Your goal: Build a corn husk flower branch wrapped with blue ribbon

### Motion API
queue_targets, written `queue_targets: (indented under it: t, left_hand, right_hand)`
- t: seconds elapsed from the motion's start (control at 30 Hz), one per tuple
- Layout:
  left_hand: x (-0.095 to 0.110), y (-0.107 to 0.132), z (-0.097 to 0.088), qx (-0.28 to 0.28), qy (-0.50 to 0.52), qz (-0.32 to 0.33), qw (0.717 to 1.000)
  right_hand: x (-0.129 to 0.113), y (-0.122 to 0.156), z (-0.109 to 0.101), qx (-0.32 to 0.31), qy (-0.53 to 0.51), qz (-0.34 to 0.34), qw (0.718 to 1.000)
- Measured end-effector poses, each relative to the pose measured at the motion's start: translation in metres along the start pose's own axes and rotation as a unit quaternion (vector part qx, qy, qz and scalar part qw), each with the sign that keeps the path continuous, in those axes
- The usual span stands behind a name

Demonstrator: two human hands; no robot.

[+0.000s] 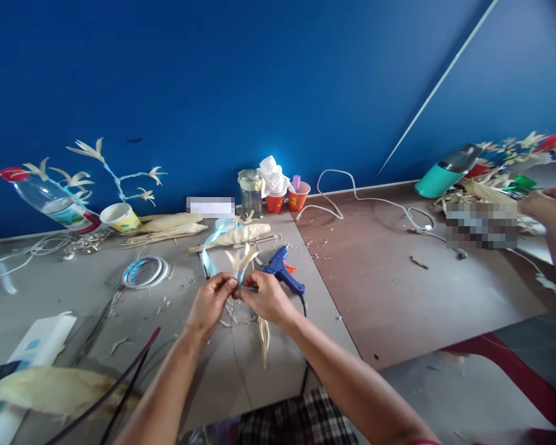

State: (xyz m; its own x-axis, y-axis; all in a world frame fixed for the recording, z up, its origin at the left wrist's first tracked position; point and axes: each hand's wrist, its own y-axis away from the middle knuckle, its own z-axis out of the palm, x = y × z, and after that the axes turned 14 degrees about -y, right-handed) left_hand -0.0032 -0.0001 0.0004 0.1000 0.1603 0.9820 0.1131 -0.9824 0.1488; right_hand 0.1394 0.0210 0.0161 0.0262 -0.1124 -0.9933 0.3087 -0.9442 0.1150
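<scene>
My left hand (212, 301) and my right hand (265, 295) meet over the grey floor, both pinched round a small corn-husk flower (241, 258) on a thin wire stem. A light blue ribbon (212, 247) runs from the flower's base up and to the left toward a ribbon roll. A strip of husk (264, 339) hangs below my right hand. A blue glue gun (283, 271) lies just right of my right hand.
Corn husks (234, 235), tape rings (145, 272), a yellow cup (120, 217), a bottle with husk flowers (55, 202), a jar (251, 191) and red cups (298, 196) lie along the blue wall. Another person's hand (553, 207) works at the far right near a teal flask (440, 175).
</scene>
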Motion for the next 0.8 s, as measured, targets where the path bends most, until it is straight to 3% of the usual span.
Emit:
queue_targets:
  t: [0.13, 0.37, 0.53, 0.8]
  left_hand:
    - [0.005, 0.003, 0.002, -0.019, 0.084, -0.032, 0.996]
    - [0.008, 0.005, 0.003, -0.057, 0.124, -0.053, 0.989]
    - [0.006, 0.005, 0.004, -0.066, 0.087, -0.042, 0.993]
    - [0.004, 0.006, 0.004, -0.034, 0.008, 0.006, 0.999]
  right_hand:
    - [-0.004, 0.001, -0.004, 0.019, -0.043, -0.003, 0.999]
    - [0.001, -0.002, -0.006, -0.011, -0.162, 0.013, 0.987]
    - [0.000, -0.003, -0.004, -0.027, -0.248, 0.027, 0.968]
    - [-0.007, -0.001, -0.004, -0.023, -0.239, 0.033, 0.970]
